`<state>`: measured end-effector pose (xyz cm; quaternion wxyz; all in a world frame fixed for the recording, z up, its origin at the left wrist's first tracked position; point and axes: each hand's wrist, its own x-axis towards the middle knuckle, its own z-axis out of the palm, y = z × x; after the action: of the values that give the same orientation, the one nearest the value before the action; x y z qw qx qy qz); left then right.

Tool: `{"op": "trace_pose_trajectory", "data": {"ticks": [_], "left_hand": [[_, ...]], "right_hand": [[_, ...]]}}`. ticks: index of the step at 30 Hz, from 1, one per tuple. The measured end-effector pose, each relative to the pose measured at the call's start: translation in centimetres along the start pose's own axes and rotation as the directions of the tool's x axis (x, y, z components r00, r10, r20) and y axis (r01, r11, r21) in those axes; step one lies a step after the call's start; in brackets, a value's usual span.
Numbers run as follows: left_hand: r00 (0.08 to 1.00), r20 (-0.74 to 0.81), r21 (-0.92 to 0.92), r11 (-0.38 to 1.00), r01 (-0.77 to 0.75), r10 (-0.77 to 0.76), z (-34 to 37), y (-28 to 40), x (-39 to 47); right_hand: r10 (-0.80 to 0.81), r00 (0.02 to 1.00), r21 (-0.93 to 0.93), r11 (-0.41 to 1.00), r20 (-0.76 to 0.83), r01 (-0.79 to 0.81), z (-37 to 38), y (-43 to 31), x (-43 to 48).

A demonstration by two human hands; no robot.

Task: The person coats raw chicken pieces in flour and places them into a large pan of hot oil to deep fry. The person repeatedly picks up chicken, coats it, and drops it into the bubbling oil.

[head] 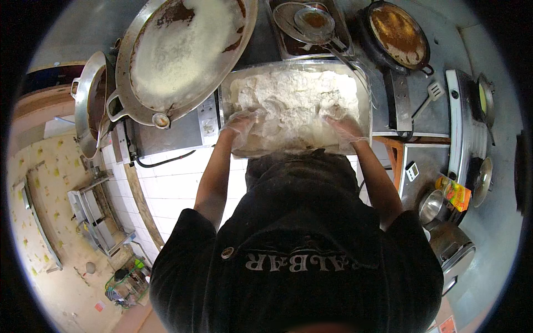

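In front of my torso is a rectangular clear-walled tub [365, 95] with a layer of loose white flour [295, 98], heaped at its far side. My left hand [243, 125] wears a thin clear plastic glove and reaches into the flour near the tub's left wall. On the opposite side my right hand [343, 127], gloved the same way, has its fingers in the flour as well. Powder covers the fingertips of both hands, so whether they grip anything is hidden. Under the flour, lumps or pieces cannot be made out.
Left of the tub stands a large wok [125, 83] of foaming oil, beside a smaller two-handled wok [89, 104]. A wire strainer [287, 25] rests over a metal tray behind. Rightward are a dark pan [377, 52] with brown frothy liquid and a slotted spatula [435, 91].
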<state>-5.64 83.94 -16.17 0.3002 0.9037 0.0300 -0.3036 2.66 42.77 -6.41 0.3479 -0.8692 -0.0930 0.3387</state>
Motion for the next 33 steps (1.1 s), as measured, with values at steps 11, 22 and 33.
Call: {"op": "trace_pose_trajectory", "data": {"ticks": [11, 22, 33], "left_hand": [[0.967, 0.237, -0.078, 0.993, -0.083, 0.1, 4.5, 5.6, 5.0], [0.85, -0.222, 0.486, 0.81, -0.328, 0.477, 1.0, 10.6, 0.7], [0.829, -0.409, 0.26, 0.92, -0.295, 0.381, -5.0, 11.1, -7.9]], "right_hand": [[0.058, 0.915, 0.549, 0.784, 0.399, -0.29, 6.3, -4.8, 4.5], [0.077, 0.997, 0.116, 0.99, -0.022, -0.074, 4.6, -4.4, 2.8], [0.102, 0.973, -0.683, 0.727, 0.206, 0.068, -4.0, 0.1, -3.7]]}}
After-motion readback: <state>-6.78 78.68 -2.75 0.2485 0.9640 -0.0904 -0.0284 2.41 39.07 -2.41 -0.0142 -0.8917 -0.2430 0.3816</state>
